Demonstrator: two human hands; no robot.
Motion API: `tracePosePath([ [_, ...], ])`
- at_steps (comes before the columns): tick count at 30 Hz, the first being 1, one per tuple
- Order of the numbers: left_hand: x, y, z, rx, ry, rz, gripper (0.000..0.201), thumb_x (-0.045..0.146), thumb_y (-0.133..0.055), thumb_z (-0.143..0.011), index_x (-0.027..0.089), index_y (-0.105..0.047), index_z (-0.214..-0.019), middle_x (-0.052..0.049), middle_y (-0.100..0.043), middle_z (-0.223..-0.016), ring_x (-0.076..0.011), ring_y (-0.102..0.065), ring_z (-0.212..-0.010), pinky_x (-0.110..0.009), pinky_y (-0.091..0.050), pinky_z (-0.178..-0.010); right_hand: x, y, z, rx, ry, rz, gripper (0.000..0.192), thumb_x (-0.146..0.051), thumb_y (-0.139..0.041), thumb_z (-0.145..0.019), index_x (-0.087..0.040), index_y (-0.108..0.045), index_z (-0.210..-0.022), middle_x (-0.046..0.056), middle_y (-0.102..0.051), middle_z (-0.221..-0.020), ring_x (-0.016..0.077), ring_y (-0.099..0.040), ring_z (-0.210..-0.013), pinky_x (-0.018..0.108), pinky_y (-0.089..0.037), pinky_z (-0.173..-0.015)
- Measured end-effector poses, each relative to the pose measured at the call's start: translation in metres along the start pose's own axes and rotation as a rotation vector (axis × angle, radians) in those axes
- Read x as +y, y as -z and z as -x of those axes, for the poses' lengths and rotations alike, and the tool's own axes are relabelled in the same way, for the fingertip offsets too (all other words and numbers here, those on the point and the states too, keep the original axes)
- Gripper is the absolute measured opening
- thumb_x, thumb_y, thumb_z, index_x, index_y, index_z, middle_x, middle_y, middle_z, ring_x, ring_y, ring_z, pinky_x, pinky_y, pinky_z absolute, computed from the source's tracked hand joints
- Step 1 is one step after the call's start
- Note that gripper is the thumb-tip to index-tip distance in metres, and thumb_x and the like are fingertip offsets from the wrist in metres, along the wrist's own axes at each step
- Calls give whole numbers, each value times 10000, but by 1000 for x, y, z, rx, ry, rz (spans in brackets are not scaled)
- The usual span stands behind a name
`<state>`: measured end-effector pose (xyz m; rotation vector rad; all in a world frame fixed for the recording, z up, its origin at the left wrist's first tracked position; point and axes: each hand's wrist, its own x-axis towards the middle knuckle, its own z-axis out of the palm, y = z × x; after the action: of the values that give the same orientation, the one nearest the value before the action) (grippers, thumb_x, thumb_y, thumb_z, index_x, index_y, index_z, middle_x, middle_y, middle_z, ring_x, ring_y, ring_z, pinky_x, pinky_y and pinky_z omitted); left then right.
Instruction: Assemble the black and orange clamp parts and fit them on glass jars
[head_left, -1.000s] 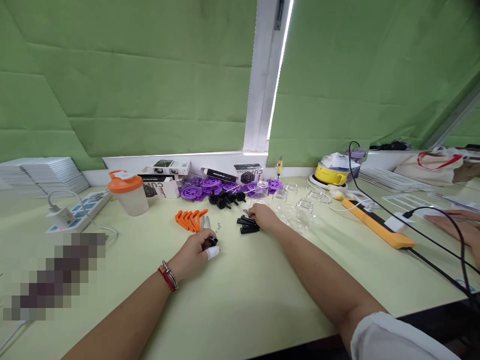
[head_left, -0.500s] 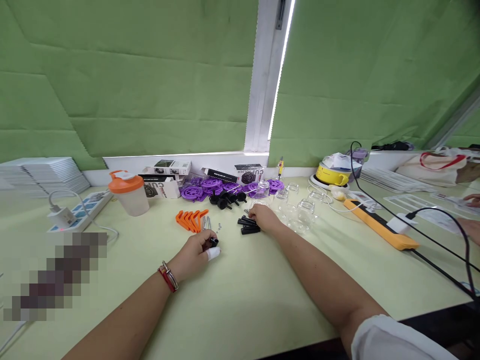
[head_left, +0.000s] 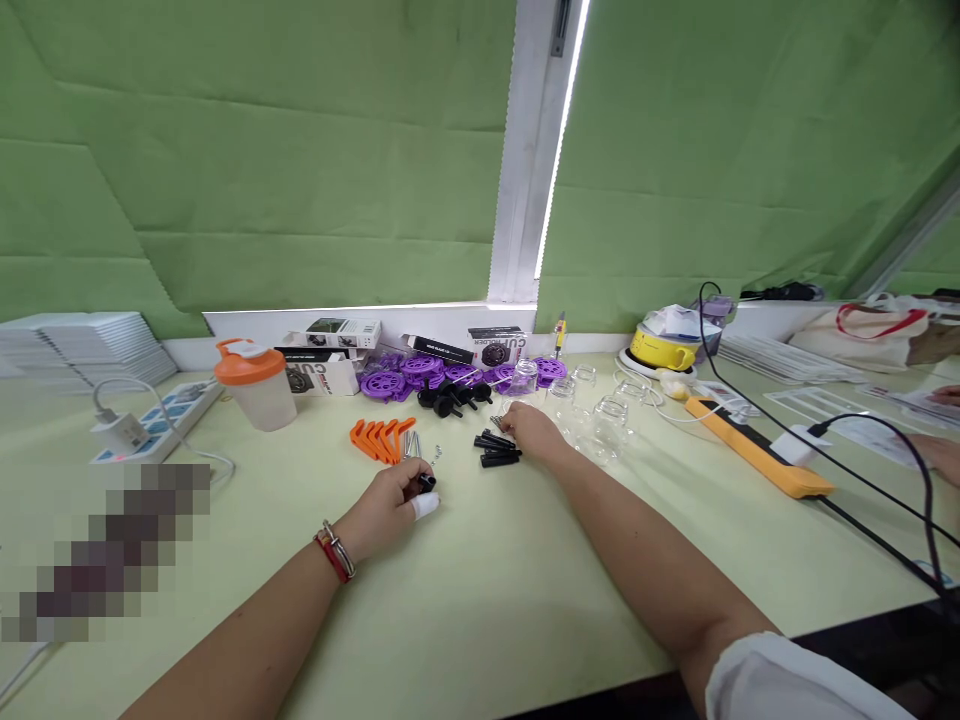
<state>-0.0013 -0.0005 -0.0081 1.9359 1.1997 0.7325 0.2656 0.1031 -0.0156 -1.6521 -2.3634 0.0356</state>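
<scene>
Holds a small black piece (head_left: pixel 427 483) in the left grip (head_left: pixel 386 510), near orange hooks (head_left: pixel 379 440). Has the right grip (head_left: pixel 534 432) at tiny metal bits (head_left: pixel 495 424) behind black sticks (head_left: pixel 500 460); cannot tell if pinching any. Shows nothing surely finished; seems to leave sticks and hooks unused. Has open bench (head_left: pixel 480 600) to the near edge, but clear jars (head_left: pixel 611 425) beside the right grip.

A small black piece (head_left: pixel 427 483), partly hidden, juts from the curled left hand (head_left: pixel 384 510).

The left hand (head_left: pixel 384 508) is curled; the right hand (head_left: pixel 531 432), fingers (head_left: pixel 512 418) bent, sits nearer the far edge of the tabletop (head_left: pixel 517 590).
</scene>
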Motion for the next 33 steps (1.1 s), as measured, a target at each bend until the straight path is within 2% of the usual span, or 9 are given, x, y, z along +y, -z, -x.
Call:
tracePosePath([
  [14,-1,-2,1,7,5,18,208,340,-567,-767,191,-507,-899,31,-448,-698,-118,-405,-640,-249,-361,-605,-2,-1,1,-51,-11,32,200,-9,-488,-758,-134,-621,-674,52,-541,-852,108,-462,-679,233,-271,-598],
  [33,-10,-6,-3,-1,-24,131,189,344,-521,-809,197,-485,-922,-8,-545,-826,-141,-491,-737,-264,-401,-658,-6,-2,2,-57,-15,22,190,-12,-497,-764,-132,-597,-655,44,-551,-830,104,-466,-670,232,-260,-573],
])
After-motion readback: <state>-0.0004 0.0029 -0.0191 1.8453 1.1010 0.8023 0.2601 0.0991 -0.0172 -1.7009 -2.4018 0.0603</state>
